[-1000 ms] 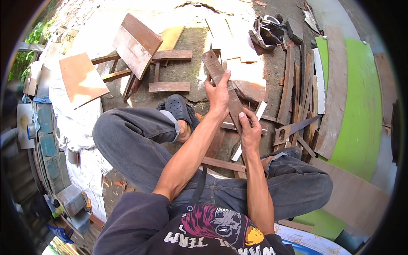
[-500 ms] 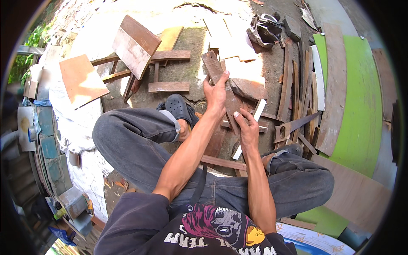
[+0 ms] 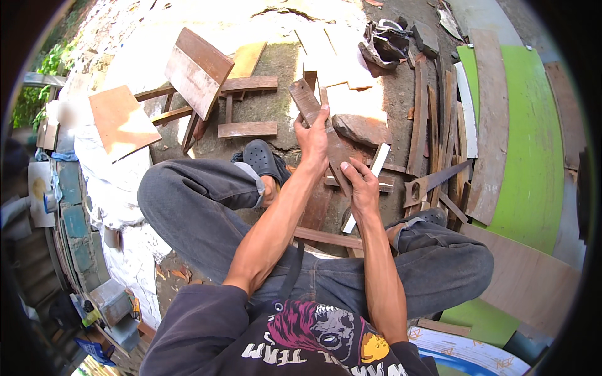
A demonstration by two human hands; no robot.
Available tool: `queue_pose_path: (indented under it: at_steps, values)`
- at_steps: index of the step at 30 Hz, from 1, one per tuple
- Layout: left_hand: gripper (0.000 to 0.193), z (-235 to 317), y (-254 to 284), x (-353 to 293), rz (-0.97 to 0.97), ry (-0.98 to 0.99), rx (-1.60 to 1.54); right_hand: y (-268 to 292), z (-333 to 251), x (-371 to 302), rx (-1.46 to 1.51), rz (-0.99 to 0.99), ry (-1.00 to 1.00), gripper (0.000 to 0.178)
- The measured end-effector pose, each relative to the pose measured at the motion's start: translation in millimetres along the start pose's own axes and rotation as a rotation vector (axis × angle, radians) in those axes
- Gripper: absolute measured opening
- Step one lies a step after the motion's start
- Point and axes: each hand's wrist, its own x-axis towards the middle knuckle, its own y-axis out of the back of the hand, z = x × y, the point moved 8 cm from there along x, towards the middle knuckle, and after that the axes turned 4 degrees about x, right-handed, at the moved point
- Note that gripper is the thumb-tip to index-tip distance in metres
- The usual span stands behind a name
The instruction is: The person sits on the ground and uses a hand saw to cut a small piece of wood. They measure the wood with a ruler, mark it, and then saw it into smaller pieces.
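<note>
A short brown wooden plank [image 3: 305, 99] slants in front of me, its upper end leaning left. My left hand [image 3: 312, 141] is closed round the plank's middle, thumb lying on its face. Near the lower end, my right hand [image 3: 363, 187] grips the plank's right edge, with the thumb on top. Below and behind the plank lie a white wooden strip [image 3: 380, 159] and a flat stone-like block [image 3: 362, 129]. A reddish-brown wooden strip [image 3: 329, 238] lies across, close to my lap.
A handsaw [image 3: 436, 182] rests on long wooden strips [image 3: 421, 119] at the right, beside a green panel [image 3: 523, 144]. Ahead on the left stands a wooden frame with a tilted board [image 3: 199, 72]. A square tan board [image 3: 124, 122] lies on white sheeting [image 3: 119, 188].
The plank's upper end has swung a little left and down, and my left hand has moved with it. My right hand keeps its hold near the lower end, shifted slightly left.
</note>
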Motion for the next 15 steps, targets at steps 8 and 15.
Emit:
queue_pose_path:
  at_steps: [8,15]
  values:
    - [0.079,13.0,-7.4,-8.9,-0.014,-0.070,0.073,6.7,5.4,1.2,0.028,-0.005,0.047,0.055]
    - [0.083,59.9,-47.2,-37.2,-0.210,-0.209,0.074,-2.6,-25.6,-3.2,0.146,-0.114,0.176,0.054]
